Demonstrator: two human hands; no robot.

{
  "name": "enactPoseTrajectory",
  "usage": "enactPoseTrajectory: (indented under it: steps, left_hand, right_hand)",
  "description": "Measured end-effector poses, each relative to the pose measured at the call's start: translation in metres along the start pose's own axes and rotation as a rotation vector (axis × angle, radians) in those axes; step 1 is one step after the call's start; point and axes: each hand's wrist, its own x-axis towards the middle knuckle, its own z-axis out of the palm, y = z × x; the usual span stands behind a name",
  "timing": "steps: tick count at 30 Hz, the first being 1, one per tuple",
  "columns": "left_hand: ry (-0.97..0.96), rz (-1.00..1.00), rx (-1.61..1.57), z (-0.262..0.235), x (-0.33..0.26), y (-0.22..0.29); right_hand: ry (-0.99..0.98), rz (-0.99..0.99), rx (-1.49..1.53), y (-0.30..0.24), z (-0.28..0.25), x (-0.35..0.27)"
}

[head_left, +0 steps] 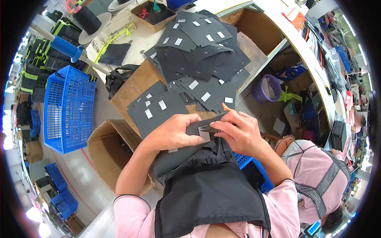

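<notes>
My left hand (176,133) is closed on a dark grey fabric panel (174,158), its thumb beside a white label (204,134). The panel is bent and lies over my black apron. Closed too, my right hand (240,133) grips small thread snips (205,128), whose pointed metal tips lie over the label. An orange bit (226,107) shows just beyond my right fingers; I cannot tell if it belongs to the snips. Ahead of my left hand is a smaller stack of labelled grey panels (168,105). A large loose pile of such panels (198,59) spreads behind it.
A cardboard box (107,146) stands at my left, with a blue plastic crate (69,111) farther left. White tabletop (305,67) curves along the right, above a purple basket (266,88). Close on my right sits a person in pink (317,174). Thread cones (88,22) stand at far left.
</notes>
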Motion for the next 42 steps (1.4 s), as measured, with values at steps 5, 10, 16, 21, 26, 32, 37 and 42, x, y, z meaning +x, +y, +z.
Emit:
enactPoseTrajectory:
  steps: [5, 10, 16, 21, 26, 32, 37, 42]
  left_hand:
    - [-0.081, 0.004, 0.004, -0.001, 0.001, -0.009]
    - [-0.100, -0.020, -0.052, 0.005, 0.005, -0.005]
    - [-0.125, -0.006, -0.024, 0.008, 0.012, -0.009]
    - [-0.132, -0.037, 0.041, 0.008, 0.015, -0.011]
    - [-0.163, -0.050, 0.357, 0.006, 0.018, 0.009]
    - [-0.057, 0.047, -0.192, -0.008, -0.010, -0.033]
    - [0.060, -0.084, -0.406, 0.011, 0.001, -0.029]
    - [0.078, -0.054, -0.417, 0.016, 0.005, -0.033]
  right_hand:
    - [0.026, 0.065, -0.051, -0.012, 0.003, -0.012]
    - [0.093, 0.240, 0.002, -0.023, 0.002, -0.020]
    - [0.147, 0.165, -0.105, -0.026, 0.003, -0.024]
    - [0.120, 0.502, 0.176, -0.022, -0.003, -0.022]
    - [-0.195, 0.535, 0.266, 0.001, 0.004, -0.019]
    - [-0.048, 0.823, 0.790, 0.005, -0.005, -0.044]
    - [0.303, 0.713, 0.012, -0.023, 0.020, -0.038]
    - [0.161, 0.447, 0.124, -0.032, 0.028, -0.037]
